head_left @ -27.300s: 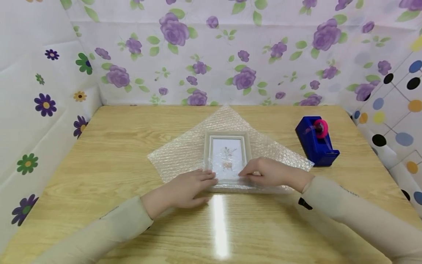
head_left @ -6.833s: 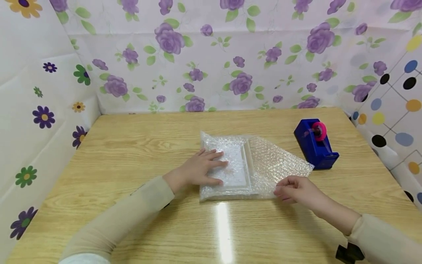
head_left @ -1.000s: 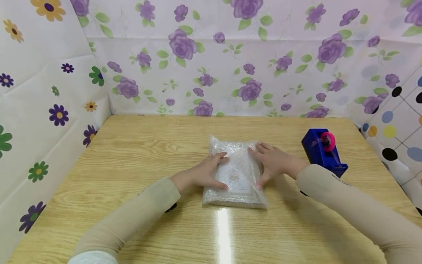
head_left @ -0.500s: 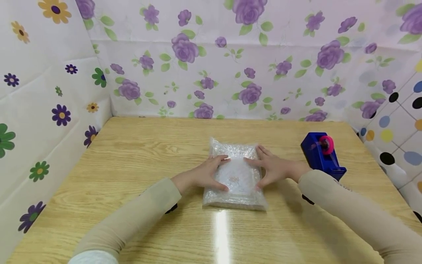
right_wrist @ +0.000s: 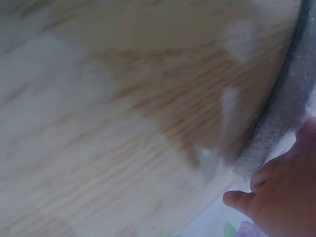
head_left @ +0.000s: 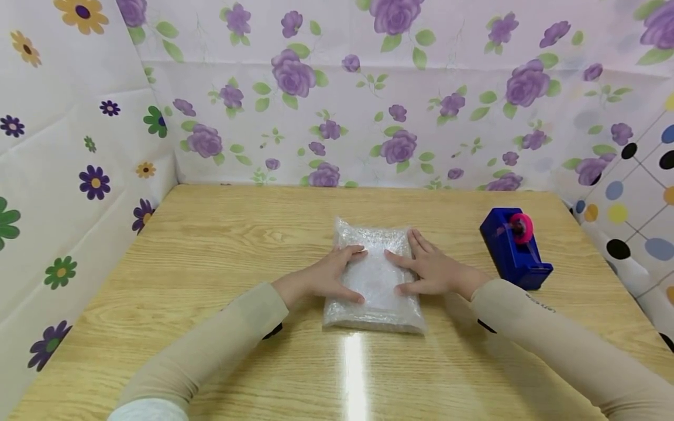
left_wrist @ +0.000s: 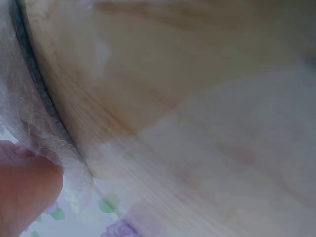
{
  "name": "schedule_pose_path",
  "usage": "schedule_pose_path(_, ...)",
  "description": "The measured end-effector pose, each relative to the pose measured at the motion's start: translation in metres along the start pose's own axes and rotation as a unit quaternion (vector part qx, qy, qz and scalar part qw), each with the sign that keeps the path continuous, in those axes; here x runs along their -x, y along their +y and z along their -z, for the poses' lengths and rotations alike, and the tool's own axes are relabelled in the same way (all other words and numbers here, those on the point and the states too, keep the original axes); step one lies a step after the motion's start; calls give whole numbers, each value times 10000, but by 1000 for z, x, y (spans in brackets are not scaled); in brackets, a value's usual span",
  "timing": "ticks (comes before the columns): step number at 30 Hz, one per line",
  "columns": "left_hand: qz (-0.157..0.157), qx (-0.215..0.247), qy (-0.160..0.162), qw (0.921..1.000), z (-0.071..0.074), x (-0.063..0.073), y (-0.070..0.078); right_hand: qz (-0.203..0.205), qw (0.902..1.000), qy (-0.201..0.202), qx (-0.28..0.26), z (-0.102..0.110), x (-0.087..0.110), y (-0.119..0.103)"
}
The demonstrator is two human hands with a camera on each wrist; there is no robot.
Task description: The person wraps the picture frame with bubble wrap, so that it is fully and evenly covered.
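Bubble-wrap packet (head_left: 375,279), head view: flat on wood table (head_left: 237,234), btwn the hands, w/ a pale rectangle showing thru. L hand (head_left: 330,275) on its L edge, fingers & thumb spread, not pinching. R hand (head_left: 433,270) on its R edge, thumb & fingers also spread, fingertips & thumb on top of the wrap. Blue tape dispenser (head_left: 508,251) w/ pink roll (head_left: 521,228) sits R of R hand, near that wrist, not touched. Beige sleeves (head_left: 226,330) behind both hands; flowered cloth (head_left: 337,99) well beyond them.

L wrist view: packet's side runs along L margin, L hand low in the corner touching it; finger pose can't tell, blurry.

R wrist view: packet's side up along R margin; R hand against it, 1 digit sticking out past its end.
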State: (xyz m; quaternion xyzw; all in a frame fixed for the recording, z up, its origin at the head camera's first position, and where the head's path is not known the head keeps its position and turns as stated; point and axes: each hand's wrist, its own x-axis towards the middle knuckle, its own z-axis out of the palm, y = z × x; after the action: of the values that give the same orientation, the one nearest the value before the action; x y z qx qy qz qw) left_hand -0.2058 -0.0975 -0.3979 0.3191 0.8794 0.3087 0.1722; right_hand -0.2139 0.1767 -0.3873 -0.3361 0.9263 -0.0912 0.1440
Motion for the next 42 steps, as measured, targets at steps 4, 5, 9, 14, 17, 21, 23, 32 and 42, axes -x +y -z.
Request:
schedule_pose_path(4, 5, -42, -39, 10000, 2, 1, 1, -185, 9998, -45, 87, 0, -2, -3)
schedule_pose_path(5, 9, -32, -42, 10000, 2, 1, 1, -246, 9996, -74, 111, 1, -2, -4)
schedule_pose_path(9, -118, -32, 18, 9999, 3, 1, 2, -377, 9992, -74, 102, 2, -3, -7)
schedule_pose_path(14, -449, -369, 38, 9983, 0, 0, 1, -562, 9984, -26, 21, 2, -3, -9)
schedule_pose_path(17, -537, -761, -42, 9956, 0, 0, 1, -642, 9979, 17, -52, 0, -4, -9)
schedule_pose_path(21, -569, -1197, -144, 9911, 0, 1, 2, -666, 9977, 63, -96, -1, -6, -9)
schedule_pose_path(23, -552, -1267, -176, 9902, 0, 2, 3, -675, 9977, 70, -82, 0, -6, -10)
schedule_pose_path(32, -579, -1303, -140, 9897, -1, 4, 3, -661, 9943, 397, 731, 2, 6, -34)
schedule_pose_path(42, -725, -1303, -123, 9887, 0, 2, 1, 124, 9816, 1712, 840, -13, 44, -82)
